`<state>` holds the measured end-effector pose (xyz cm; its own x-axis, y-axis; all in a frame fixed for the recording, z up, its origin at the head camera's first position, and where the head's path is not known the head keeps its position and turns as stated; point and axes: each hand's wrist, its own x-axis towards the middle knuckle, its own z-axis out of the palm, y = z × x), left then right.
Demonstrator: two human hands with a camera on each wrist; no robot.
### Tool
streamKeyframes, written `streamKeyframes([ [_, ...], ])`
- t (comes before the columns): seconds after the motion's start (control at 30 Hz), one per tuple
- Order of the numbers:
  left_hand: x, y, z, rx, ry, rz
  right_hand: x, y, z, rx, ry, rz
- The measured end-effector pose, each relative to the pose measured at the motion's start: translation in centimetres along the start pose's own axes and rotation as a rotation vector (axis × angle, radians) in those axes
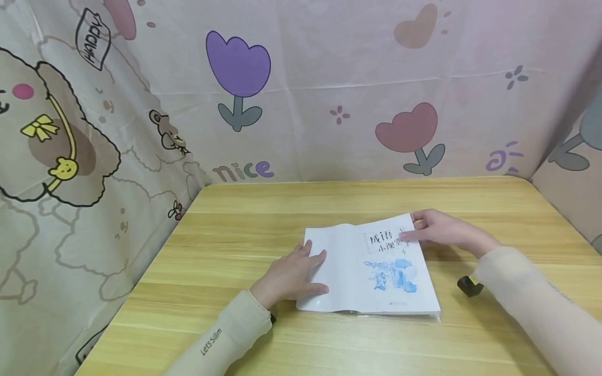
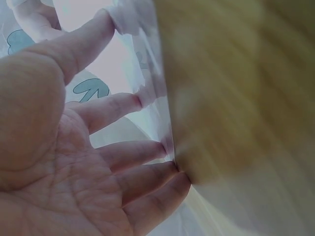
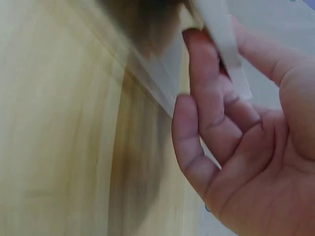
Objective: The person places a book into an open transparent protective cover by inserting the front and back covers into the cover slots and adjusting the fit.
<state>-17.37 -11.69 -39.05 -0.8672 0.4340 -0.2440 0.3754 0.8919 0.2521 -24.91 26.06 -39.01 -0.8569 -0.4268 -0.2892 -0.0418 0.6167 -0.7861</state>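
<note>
On the table lies a white paperback book (image 1: 385, 282) with dark Chinese lettering and a blue picture on its right half. A blank white panel (image 1: 336, 271) stretches to the left of a soft fold. My left hand (image 1: 289, 277) rests on this panel's left edge, fingers spread and fairly straight; in the left wrist view the fingertips (image 2: 133, 101) touch the glossy sheet. At the upper right edge, my right hand (image 1: 439, 230) pinches the book, thumb on the cover and fingers beneath. The right wrist view shows the pages' edge (image 3: 221, 39) between thumb and fingers.
The wood-grain table (image 1: 226, 219) meets a printed cloth (image 1: 310, 136) with tulips at the back. More patterned cloth (image 1: 131, 104) hangs along the left side. A small black piece (image 1: 469, 286) shows beneath the right sleeve (image 1: 522, 287).
</note>
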Motion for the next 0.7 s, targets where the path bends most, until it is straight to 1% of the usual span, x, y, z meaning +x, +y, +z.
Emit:
streamKeyframes([
  [0.07, 0.0, 0.0, 0.0, -0.002, -0.001, 0.001, -0.3, 0.2, -0.2, 0.107, -0.055, -0.015],
  [0.17, 0.0, 0.0, 0.0, -0.008, -0.003, -0.001, -0.9, 0.6, -0.5, 0.173, -0.122, -0.045],
  [0.3, 0.1, 0.0, 0.0, -0.014, -0.009, -0.004, -1.7, 1.1, -0.8, 0.19, -0.164, -0.052],
  [0.43, 0.2, 0.0, 0.0, -0.012, -0.01, 0.002, -2.2, 1.3, -1.1, 0.236, -0.199, -0.048],
  [0.6, 0.3, 0.0, 0.0, -0.016, -0.015, 0.015, -2.4, 1.1, -1.4, 0.313, -0.258, -0.121],
  [0.7, 0.4, 0.1, 0.0, -0.018, -0.018, 0.024, -2.4, 0.7, -1.6, 0.327, -0.277, -0.159],
])
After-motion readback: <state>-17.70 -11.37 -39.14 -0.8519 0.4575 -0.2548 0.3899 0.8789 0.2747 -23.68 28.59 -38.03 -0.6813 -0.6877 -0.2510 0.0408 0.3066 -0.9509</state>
